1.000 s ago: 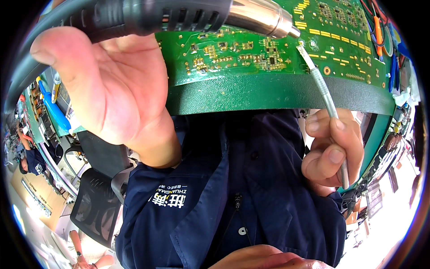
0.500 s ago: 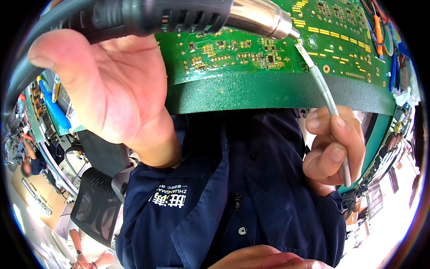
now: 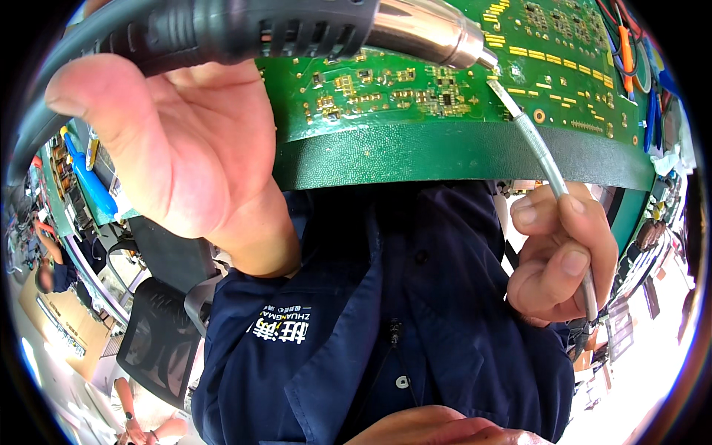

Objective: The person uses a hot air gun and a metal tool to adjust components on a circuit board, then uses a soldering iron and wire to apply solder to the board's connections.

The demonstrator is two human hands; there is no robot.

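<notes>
At the top, a black hot-air gun (image 3: pixel 222 30) with a copper-coloured metal nozzle points right and downward. My left hand (image 3: pixel 200 141) is closed on its handle, palm and thumb showing, its fingers hidden behind the gun. Below the nozzle lies a green circuit board (image 3: pixel 415 89) with gold pads and small chips. My right hand (image 3: pixel 564 259) pinches a slim silver tool (image 3: pixel 538 144), like a hobby knife with a ridged collar and a flat tip. That tip is over the board, just below the nozzle's end.
The table's green padded edge (image 3: pixel 460 156) curves in front of my body. A blue-handled tool (image 3: pixel 93 182) lies left; an orange-handled one (image 3: pixel 627 59) and cables are at the upper right. A black mesh chair (image 3: pixel 159 341) and other people (image 3: pixel 59 267) appear at the left.
My right hand has moved a little right and down, drawing the silver tool slightly away from the nozzle's end. The hot-air gun has shifted very slightly left.
</notes>
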